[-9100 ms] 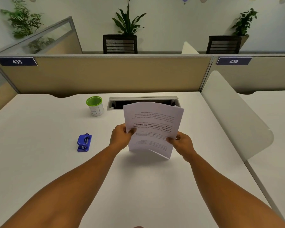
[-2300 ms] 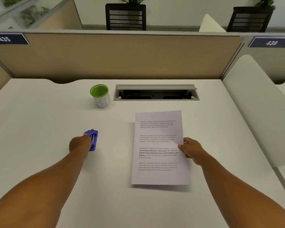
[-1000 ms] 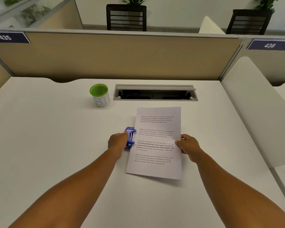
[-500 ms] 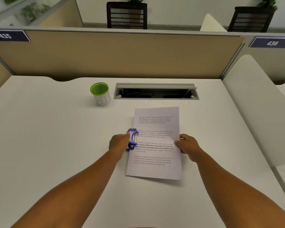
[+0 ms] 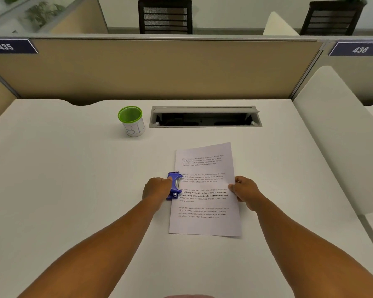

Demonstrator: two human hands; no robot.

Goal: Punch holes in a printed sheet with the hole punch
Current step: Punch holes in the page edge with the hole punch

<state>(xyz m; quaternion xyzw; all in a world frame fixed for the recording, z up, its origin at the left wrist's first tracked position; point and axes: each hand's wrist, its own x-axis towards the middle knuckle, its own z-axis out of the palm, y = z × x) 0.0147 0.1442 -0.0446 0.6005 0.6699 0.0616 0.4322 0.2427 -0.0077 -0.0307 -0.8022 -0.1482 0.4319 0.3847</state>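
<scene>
Since 2.3 s ago: hole punch (image 5: 173, 186) brought from bare desk (image 5: 63, 190) onto left edge of printed sheet (image 5: 205, 203) | left hand (image 5: 156, 189) curled round punch | right hand (image 5: 244, 191) pinching right edge | risk: skewed sheet, crooked holes | hidden: slot depth, handle.
</scene>
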